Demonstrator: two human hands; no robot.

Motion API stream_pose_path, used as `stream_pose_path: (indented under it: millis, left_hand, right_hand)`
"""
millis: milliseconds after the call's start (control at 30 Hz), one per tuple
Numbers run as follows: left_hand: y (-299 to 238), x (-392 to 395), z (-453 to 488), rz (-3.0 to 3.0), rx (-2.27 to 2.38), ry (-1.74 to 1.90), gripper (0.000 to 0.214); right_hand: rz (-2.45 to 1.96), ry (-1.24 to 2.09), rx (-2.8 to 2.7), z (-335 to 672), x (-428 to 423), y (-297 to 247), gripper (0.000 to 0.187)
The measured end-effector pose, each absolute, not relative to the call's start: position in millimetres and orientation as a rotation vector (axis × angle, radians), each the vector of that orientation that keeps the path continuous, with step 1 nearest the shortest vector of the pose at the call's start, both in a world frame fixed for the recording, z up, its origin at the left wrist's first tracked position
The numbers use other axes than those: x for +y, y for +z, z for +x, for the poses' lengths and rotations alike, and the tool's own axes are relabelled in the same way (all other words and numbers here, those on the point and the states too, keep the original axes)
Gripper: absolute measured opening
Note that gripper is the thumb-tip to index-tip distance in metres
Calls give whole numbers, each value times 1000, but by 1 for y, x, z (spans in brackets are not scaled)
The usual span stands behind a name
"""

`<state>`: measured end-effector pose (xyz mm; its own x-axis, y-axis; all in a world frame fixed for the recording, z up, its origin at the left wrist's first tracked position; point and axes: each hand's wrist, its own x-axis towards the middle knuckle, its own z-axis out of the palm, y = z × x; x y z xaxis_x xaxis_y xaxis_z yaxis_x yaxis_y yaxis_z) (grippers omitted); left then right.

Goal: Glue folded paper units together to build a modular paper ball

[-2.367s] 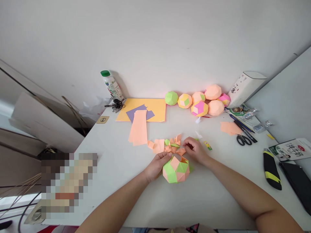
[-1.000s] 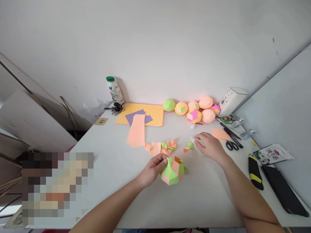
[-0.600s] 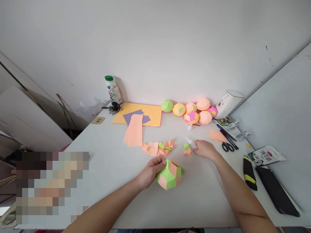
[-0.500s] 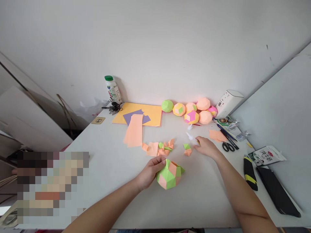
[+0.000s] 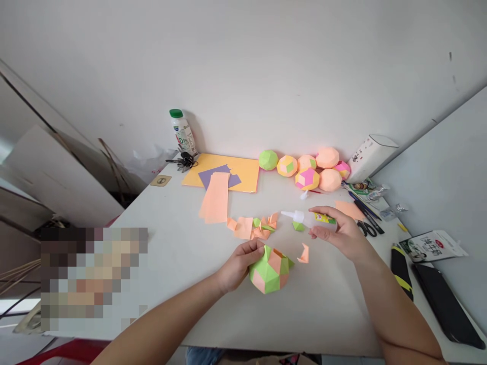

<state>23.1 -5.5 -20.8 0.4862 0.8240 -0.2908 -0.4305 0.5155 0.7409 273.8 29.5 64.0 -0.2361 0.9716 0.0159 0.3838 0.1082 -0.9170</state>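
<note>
My left hand (image 5: 239, 262) grips the upper edge of a green and peach paper ball (image 5: 271, 268), which has an open top and rests on the white table (image 5: 327, 304). My right hand (image 5: 339, 234) holds a small clear glue bottle (image 5: 308, 218) above the table, its white nozzle pointing left. A folded peach paper piece (image 5: 304, 254) lies just right of the ball, below that hand. A green folded piece (image 5: 298, 226) sits under the bottle. More folded peach and green pieces (image 5: 262, 228) lie behind the ball.
Several finished paper balls (image 5: 309, 170) line the wall. Yellow, purple and peach sheets (image 5: 222, 178), keys (image 5: 183, 161) and a drink bottle (image 5: 182, 133) are at the back left. Scissors (image 5: 367, 228), pens, a white box (image 5: 371, 157) and a black and yellow tool (image 5: 402, 269) are on the right.
My right hand reached to the right, picked up the glue bottle and lifted it off the table. A peach piece now lies beside the ball. My left hand stays on the ball.
</note>
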Motion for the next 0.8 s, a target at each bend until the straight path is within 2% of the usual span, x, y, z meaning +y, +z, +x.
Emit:
stream_pose_path:
  millis: [100, 300, 533, 800]
  left_hand:
    - [-20, -6, 24, 641, 699, 836, 25]
    - [-17, -6, 24, 651, 690, 855, 25]
    - [-20, -6, 22, 647, 722, 838, 27]
    - [-19, -6, 23, 665, 743, 815, 25]
  right_hand:
    - [-1262, 1273, -1613, 272, 27, 65, 45]
    - [-1199, 1200, -1644, 269, 20, 64, 41]
    - [-1082, 1276, -1781, 267, 18, 61, 35]
    - [-1013, 1112, -2035, 255, 7, 65, 29]
